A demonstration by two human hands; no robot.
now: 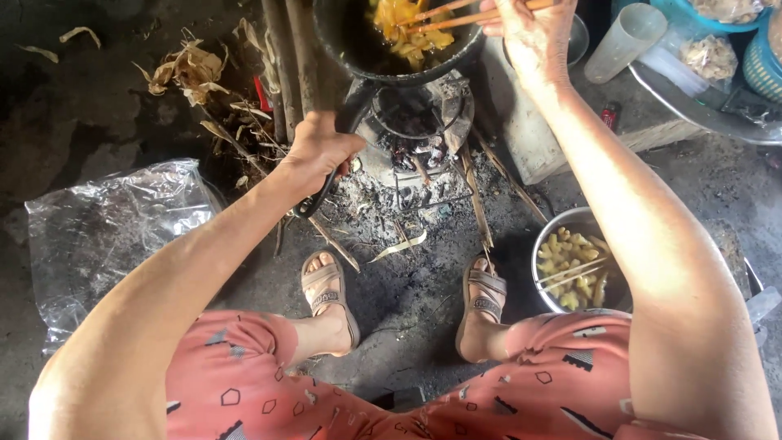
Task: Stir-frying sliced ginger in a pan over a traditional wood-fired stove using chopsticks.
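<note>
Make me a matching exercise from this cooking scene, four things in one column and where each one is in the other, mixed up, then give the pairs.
Things:
1. Pan handle
2. Chopsticks
3. Metal bowl
4. Plastic bag

Places:
A. On the ground, far left
B. In the left hand
C. Beside the foot on the right of the picture
D. In the right hand, over the pan

Pairs: 1-B, 2-D, 3-C, 4-A

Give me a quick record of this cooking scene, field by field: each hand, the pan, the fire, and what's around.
left hand: grips the black pan handle
right hand: holds long wooden chopsticks in the pan
pan: dark, with yellow food, on a small stove
fire: ash and sticks below
nearby: metal bowl of pale pieces by the right foot, plastic sheet on the left
</note>
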